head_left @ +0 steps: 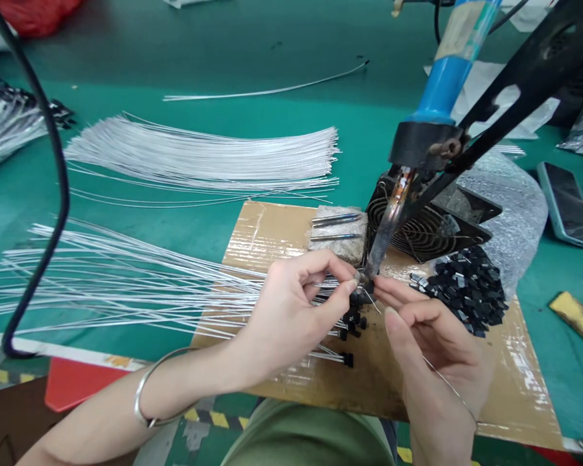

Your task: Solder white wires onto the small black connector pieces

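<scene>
My left hand (296,304) pinches thumb and forefinger together just beside the tip of a soldering iron (388,220); what lies between them is too small and hidden to name. My right hand (434,343) is closed on a thin solder wire (449,383), which crosses its palm and comes out past the thumb towards the iron tip. The forward fingertips of that hand are close against the tip. Under and beside my left hand lie white wires (175,285), several with black connectors (347,360) on their right ends.
A black metal arm (519,84) holds the iron above a small fan (418,226). Loose black connectors (471,291) are heaped right of my hands. A white wire bundle (208,152), spare tips on a pad (337,244), a phone (568,204) and a yellow sponge (576,318) lie around.
</scene>
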